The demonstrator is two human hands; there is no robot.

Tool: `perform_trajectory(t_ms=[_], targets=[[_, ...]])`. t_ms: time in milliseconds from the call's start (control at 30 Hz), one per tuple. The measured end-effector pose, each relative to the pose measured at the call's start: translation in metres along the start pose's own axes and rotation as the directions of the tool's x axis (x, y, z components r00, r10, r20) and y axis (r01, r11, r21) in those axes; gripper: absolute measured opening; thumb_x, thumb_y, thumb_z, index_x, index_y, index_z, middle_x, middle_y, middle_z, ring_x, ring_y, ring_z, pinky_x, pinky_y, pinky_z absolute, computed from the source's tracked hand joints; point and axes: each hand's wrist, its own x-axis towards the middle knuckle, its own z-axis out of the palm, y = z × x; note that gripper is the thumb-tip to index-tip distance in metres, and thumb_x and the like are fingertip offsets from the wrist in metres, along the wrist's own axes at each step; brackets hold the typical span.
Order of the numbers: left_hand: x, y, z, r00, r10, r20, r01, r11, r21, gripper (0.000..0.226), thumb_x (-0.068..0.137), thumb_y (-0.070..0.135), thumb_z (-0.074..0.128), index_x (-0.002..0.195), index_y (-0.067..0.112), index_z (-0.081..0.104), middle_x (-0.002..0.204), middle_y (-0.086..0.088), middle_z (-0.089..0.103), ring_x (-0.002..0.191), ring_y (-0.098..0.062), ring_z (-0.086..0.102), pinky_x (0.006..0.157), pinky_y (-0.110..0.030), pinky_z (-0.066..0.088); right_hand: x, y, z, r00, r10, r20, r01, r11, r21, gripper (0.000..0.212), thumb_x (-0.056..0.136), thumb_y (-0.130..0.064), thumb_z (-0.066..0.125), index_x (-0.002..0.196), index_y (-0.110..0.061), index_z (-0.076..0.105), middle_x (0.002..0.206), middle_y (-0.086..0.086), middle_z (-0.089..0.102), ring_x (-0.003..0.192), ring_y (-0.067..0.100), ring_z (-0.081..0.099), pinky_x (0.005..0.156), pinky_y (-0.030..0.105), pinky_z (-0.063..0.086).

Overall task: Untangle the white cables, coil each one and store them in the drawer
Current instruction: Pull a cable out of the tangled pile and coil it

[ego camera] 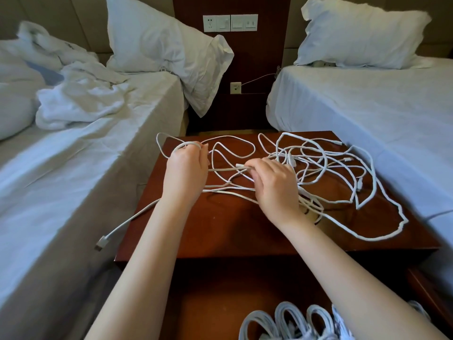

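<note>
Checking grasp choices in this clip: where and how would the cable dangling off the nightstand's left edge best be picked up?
Pinch the cord just behind its flat plug, coming from the left: that end hangs free past the nightstand edge, clear of the tangle, so it likely draws out easily.

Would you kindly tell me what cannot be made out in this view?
- Coils in the drawer: the bottom edge and right arm cut them off; count unclear.
- Tangle: strands overlap, and the right hand covers part; cable count unclear.
- Left hand: its back hides the grip on a loop.
</note>
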Motion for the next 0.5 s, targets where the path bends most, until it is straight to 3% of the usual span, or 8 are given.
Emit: perform_trajectory(t_ms=[133, 267, 400, 500], targets=[[-0.006, 0.013, 0.0, 0.997, 0.039, 0.067, -0.047, 0.993, 0.112, 0.034, 0.1, 0.019, 0.046, 0.067, 0.011, 0.048, 0.055, 0.005, 0.044, 0.047, -0.007, 0.036, 0.048, -0.013, 0.023, 0.008, 0.002, -0.006, 0.992, -0.03, -0.127, 0.024, 0.999, -0.048, 0.016, 0.096, -0.017, 0.056, 0.097, -0.008, 0.07, 0.082, 0.0, 0.069, 0.074, 0.02, 0.064, 0.065, 0.038, 0.046], [-0.007, 0.021, -0.001, 0.958, -0.074, 0.277, 0.088, 0.995, -0.038, 0.044, 0.102, 0.028, 0.041, 0.059, 0.019, 0.046, 0.055, 0.006, 0.044, 0.048, -0.008, 0.041, 0.047, -0.012, 0.032, 0.015, 0.006, -0.012, 0.982, -0.015, -0.19, 0.008, 0.999, -0.033, 0.017, 0.094, -0.021, 0.061, 0.095, -0.006, 0.069, 0.081, 0.002, 0.067, 0.071, 0.019, 0.061, 0.067, 0.033, 0.042], [-0.008, 0.035, -0.007, 0.83, -0.075, 0.553, 0.264, 0.926, -0.271, 0.052, 0.101, 0.041, 0.036, 0.059, 0.015, 0.053, 0.054, 0.004, 0.048, 0.05, -0.004, 0.045, 0.057, -0.02, 0.037, 0.02, 0.011, -0.018, 0.978, 0.006, -0.208, -0.009, 1.0, -0.012, 0.022, 0.095, -0.025, 0.06, 0.094, -0.005, 0.068, 0.08, 0.003, 0.066, 0.07, 0.019, 0.06, 0.065, 0.031, 0.041], [-0.009, 0.044, -0.015, 0.637, 0.022, 0.771, 0.406, 0.84, -0.359, 0.052, 0.101, 0.033, 0.04, 0.051, 0.017, 0.046, 0.046, 0.005, 0.036, 0.042, -0.007, 0.032, 0.047, -0.019, 0.028, 0.023, 0.014, -0.023, 0.977, 0.011, -0.211, 0.0, 0.999, 0.051, 0.033, 0.099, -0.031, 0.051, 0.096, -0.005, 0.07, 0.083, 0.005, 0.066, 0.072, 0.021, 0.06, 0.063, 0.034, 0.045]])
